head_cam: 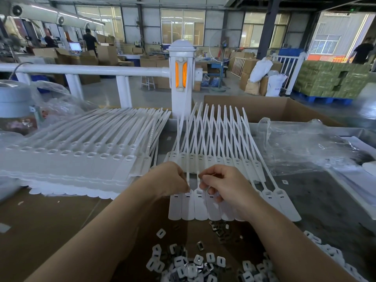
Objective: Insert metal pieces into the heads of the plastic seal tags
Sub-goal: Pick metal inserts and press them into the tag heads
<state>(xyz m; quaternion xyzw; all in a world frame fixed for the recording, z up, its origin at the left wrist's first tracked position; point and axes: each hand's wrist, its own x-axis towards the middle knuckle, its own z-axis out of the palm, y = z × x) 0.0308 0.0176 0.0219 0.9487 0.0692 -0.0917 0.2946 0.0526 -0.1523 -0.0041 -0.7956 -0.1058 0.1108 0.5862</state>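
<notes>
A near row of white plastic seal tags (200, 208) lies side by side on the table, heads toward me, straps running away. My left hand (173, 179) is curled, its fingertips down at the head of a tag near the row's left end. My right hand (221, 184) curls over the neighbouring heads, thumb and forefinger pinched together; what they pinch is too small to see. A second row of tags (219, 159) lies behind. Loose small metal pieces and white plastic caps (193, 263) are heaped close to me.
A big stack of seal tags (67, 159) fills the left of the table. Crumpled clear plastic bags (301, 147) lie at the right. An open cardboard box (264, 110) stands behind, beside a white fence post (181, 82). A grey-lidded jar (15, 104) stands far left.
</notes>
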